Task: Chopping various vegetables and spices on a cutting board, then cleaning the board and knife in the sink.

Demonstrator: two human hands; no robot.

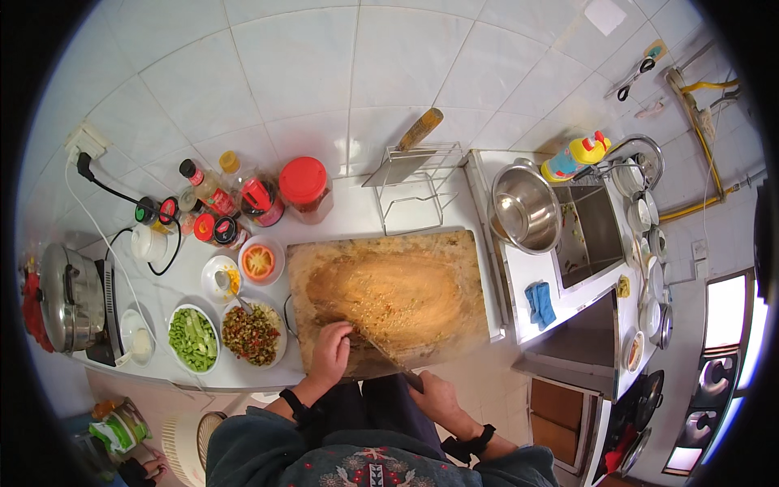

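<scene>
My right hand [435, 397] grips the handle of a kitchen knife [384, 358], whose blade slants across the near edge of a worn wooden cutting board [450, 255]. Small chopped bits lie scattered over the board's middle. My left hand [333, 353] is at the blade's far end with fingers curled; whether they pinch the blade is unclear. Left of the board, a bowl of chopped mixed vegetables [251, 335] has a spoon in it. Beside it are a bowl of chopped green vegetable [193, 341], a bowl with a halved tomato [258, 262] and a small bowl with yellow bits [214, 281].
Behind the board, a wire rack [420, 201] holds a cleaver [401, 164]. Seasoning bottles and a red-lidded jar [304, 182] line the wall. At right are a steel basin [526, 207], sink [593, 231] and blue cloth [540, 304]. A pot [72, 298] stands far left.
</scene>
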